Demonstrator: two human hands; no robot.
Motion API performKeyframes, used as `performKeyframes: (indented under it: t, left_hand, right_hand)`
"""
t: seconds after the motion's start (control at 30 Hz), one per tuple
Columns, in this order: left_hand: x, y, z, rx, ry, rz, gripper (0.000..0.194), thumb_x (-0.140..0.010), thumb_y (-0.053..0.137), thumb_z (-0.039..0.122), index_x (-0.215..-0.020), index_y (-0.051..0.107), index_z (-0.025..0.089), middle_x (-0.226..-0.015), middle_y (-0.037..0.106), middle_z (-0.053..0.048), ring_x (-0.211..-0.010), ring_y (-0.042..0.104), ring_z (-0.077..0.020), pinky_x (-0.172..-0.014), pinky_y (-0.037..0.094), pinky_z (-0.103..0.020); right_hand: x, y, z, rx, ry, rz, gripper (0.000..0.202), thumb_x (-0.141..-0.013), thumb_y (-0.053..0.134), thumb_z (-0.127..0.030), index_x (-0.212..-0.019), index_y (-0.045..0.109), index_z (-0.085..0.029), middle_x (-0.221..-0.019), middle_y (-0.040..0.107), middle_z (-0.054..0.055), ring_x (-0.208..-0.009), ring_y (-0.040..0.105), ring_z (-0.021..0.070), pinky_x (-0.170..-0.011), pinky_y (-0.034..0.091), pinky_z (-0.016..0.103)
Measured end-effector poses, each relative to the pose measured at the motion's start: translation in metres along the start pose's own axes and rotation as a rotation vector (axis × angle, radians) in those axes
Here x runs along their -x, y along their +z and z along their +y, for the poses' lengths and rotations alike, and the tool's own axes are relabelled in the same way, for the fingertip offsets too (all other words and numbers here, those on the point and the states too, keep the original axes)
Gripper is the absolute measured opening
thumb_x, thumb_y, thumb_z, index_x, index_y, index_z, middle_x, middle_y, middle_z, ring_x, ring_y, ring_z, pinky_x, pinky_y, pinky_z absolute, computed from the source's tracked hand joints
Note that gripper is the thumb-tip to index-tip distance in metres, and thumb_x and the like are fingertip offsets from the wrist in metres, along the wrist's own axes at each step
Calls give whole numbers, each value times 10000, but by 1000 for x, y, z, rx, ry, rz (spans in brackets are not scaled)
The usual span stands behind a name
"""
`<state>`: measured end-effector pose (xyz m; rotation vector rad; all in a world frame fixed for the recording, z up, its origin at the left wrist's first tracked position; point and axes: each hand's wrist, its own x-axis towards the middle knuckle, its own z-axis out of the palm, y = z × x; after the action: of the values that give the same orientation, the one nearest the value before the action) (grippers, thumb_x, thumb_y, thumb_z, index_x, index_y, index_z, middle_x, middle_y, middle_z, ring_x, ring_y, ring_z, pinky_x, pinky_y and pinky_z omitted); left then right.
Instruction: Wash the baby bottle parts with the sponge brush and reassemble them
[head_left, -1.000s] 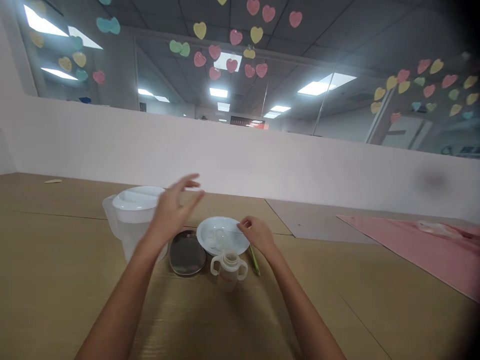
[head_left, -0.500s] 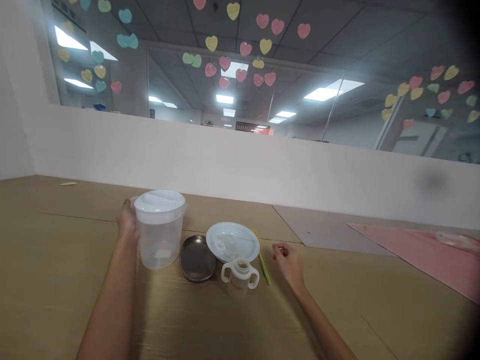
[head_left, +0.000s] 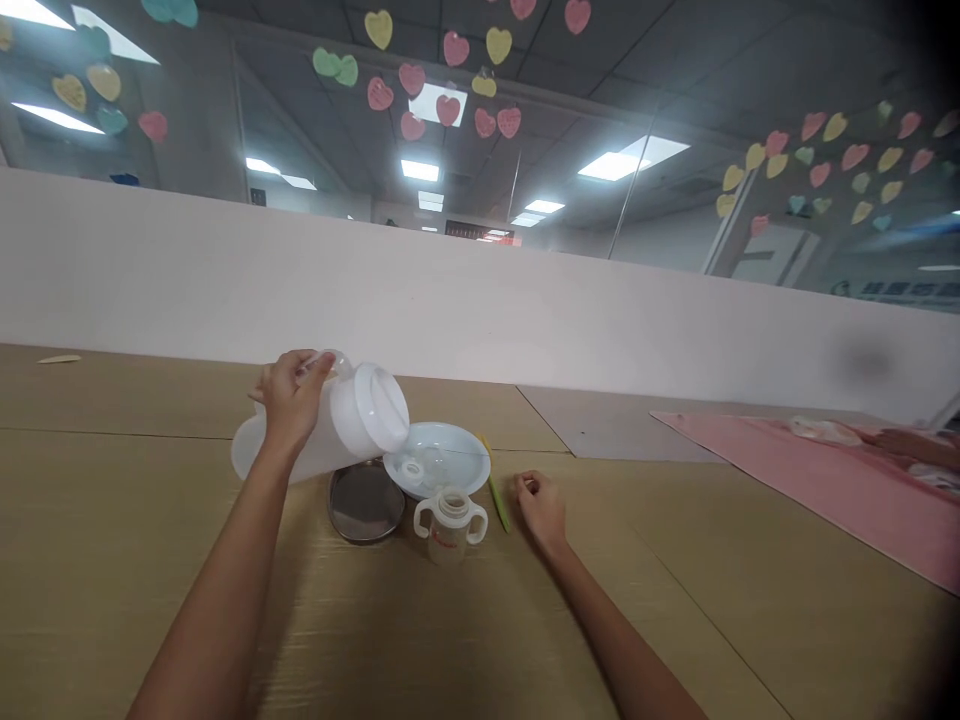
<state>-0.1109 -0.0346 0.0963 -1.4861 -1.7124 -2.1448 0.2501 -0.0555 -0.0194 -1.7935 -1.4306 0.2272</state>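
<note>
My left hand (head_left: 292, 400) grips the handle of a translucent pitcher (head_left: 322, 445) with a white lid, tilted right so that its lid end is over the left edge of a white bowl (head_left: 469, 462). Small clear items lie in the bowl. Below the pitcher sits a dark metal dish (head_left: 366, 505). In front of the bowl stands an open two-handled bottle (head_left: 448, 535). My right hand (head_left: 541, 508) rests near the table, fingers curled together, right of a green and yellow stick (head_left: 498, 500); whatever they hold, if anything, is hidden.
A pink cloth (head_left: 795, 480) covers the table's right side, with a clear plastic bag (head_left: 825, 431) and another person's hand (head_left: 911, 445) at its far edge. A low white wall (head_left: 450, 310) bounds the table behind. A flat pale piece (head_left: 59, 359) lies far left.
My left hand has raised the pitcher and tipped it from upright to strongly tilted toward the bowl. The view has shifted right. Another person's hand now shows at the right.
</note>
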Motion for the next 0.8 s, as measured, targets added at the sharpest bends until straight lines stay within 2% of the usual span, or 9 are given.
performKeyframes:
  t: [0.1,0.2,0.47,0.8]
  left_hand:
    - [11,6,8,-161,83,-4,316,-779,512,510,-876,605,223,-923,623,-47,-986,486,-250,-949,235,-459]
    - [15,9,11,-208,116,-31,319,-785,509,519,-861,596,222,-960,628,-54,-1003,477,-253,-937,229,-446]
    - [16,11,12,-193,132,-71,325,-783,506,530,-834,587,220,-938,624,-44,-997,471,-246,-939,229,-417]
    - [19,12,15,-192,151,-97,311,-775,524,518,-810,579,214,-895,624,-52,-979,476,-259,-938,210,-436]
  right_hand:
    - [1,5,3,64,3,-26,306,-807,399,-348,-808,647,-168,-661,632,29,-599,554,138,-525,305,217]
    - [2,10,5,109,5,-66,304,-827,401,-339,-831,654,-169,-689,640,31,-609,553,132,-525,295,214]
    - [4,14,4,186,-35,-108,264,-825,442,-318,-791,657,-169,-704,649,30,-619,546,123,-521,272,212]
    - [6,14,2,196,-58,-137,261,-833,444,-306,-782,655,-162,-705,650,27,-601,536,114,-518,257,212]
